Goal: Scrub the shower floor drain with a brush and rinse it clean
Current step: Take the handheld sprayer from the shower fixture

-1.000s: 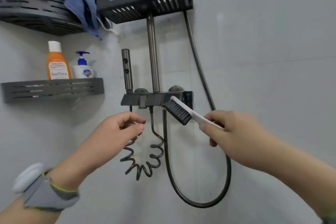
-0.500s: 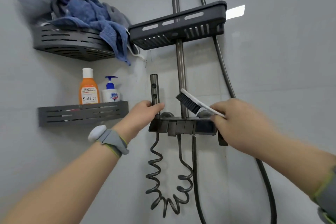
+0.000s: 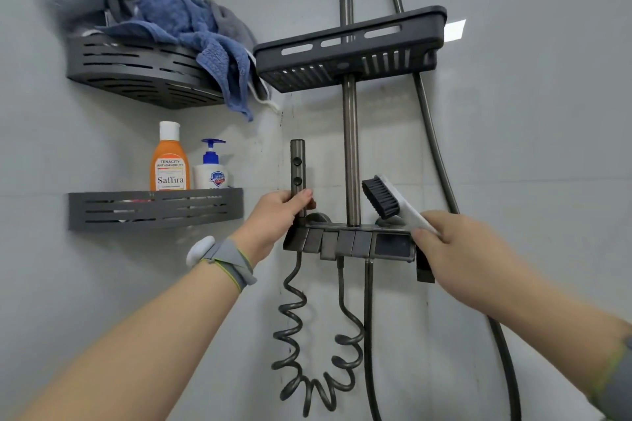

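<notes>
Plastic brush (image 3: 393,203), light and stiff, sits pinched by its handle in the right hand (image 3: 458,253); left hand (image 3: 273,215) grips the spray wand (image 3: 297,171).

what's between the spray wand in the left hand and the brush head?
In the head view, only the vertical shower riser pole stands between the spray wand and the brush bristles; bare wall otherwise.

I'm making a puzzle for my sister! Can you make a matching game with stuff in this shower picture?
Things:
1. brush
2. spray wand
3. blue towel
4. orange bottle

Places:
A. upper corner shelf
B. gripped by the left hand
C. lower shelf, beside the pump bottle
D. held in the right hand

Pairs: 1-D, 2-B, 3-A, 4-C
</notes>
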Demonstrator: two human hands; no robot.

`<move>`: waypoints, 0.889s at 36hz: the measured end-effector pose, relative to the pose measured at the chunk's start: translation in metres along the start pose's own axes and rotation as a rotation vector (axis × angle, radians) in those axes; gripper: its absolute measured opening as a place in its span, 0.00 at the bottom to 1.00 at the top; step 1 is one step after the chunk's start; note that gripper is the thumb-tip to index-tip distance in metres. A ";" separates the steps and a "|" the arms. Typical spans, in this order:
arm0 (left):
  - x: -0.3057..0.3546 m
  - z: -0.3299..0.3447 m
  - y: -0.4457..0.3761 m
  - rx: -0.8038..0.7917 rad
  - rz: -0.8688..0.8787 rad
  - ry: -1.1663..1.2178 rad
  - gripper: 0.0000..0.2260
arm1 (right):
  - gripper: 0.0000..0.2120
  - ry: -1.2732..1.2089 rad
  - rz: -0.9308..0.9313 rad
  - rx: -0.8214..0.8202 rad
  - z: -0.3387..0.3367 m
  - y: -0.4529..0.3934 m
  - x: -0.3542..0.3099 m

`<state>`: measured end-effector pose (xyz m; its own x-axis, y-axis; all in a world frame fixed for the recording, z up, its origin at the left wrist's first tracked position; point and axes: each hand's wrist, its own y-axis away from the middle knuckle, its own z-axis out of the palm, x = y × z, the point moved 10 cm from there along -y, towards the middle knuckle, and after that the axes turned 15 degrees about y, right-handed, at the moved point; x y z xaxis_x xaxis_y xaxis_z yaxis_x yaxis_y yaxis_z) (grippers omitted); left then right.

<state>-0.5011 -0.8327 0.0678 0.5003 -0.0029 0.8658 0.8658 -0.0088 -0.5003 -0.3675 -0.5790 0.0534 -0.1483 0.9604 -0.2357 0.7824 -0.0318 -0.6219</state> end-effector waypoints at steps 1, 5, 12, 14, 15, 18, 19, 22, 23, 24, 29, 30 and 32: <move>-0.001 -0.001 -0.001 0.000 -0.001 0.004 0.16 | 0.15 0.000 0.000 -0.001 0.001 0.000 -0.001; -0.004 -0.004 -0.004 0.005 0.007 0.007 0.16 | 0.15 0.001 0.014 -0.002 0.001 0.000 -0.001; 0.055 -0.020 -0.019 0.153 0.152 0.131 0.16 | 0.13 0.023 0.019 -0.003 0.000 0.001 -0.002; 0.073 -0.028 -0.021 0.162 0.181 0.105 0.16 | 0.14 0.009 0.031 -0.002 -0.001 0.001 -0.002; 0.076 -0.028 -0.022 0.153 0.182 0.084 0.15 | 0.14 -0.005 0.037 -0.001 -0.001 0.001 0.000; 0.079 -0.032 -0.011 0.133 0.188 0.002 0.15 | 0.15 -0.062 0.044 0.007 -0.004 0.006 0.000; 0.078 -0.033 -0.004 0.136 0.192 -0.018 0.14 | 0.15 -0.081 0.044 0.013 -0.006 0.008 0.000; 0.078 -0.035 0.029 0.163 0.223 -0.034 0.14 | 0.16 -0.129 0.042 0.020 -0.011 0.017 -0.001; 0.079 -0.030 0.040 0.147 0.237 -0.008 0.13 | 0.15 -0.143 0.047 0.031 -0.014 0.021 0.001; 0.080 -0.024 0.051 0.125 0.242 0.043 0.13 | 0.15 -0.152 0.048 0.039 -0.014 0.023 0.001; 0.095 0.048 0.101 -0.100 0.237 0.205 0.11 | 0.15 -0.209 0.130 0.088 -0.027 0.041 0.018; 0.098 0.063 0.109 -0.145 0.232 0.211 0.10 | 0.15 -0.213 0.144 0.089 -0.029 0.044 0.023; 0.099 0.097 0.121 -0.235 0.211 0.238 0.09 | 0.14 -0.206 0.175 0.092 -0.038 0.055 0.036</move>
<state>-0.3457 -0.7370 0.0929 0.6274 -0.2607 0.7338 0.7046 -0.2113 -0.6774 -0.3069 -0.5353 0.0386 -0.1433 0.8619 -0.4864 0.7499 -0.2262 -0.6217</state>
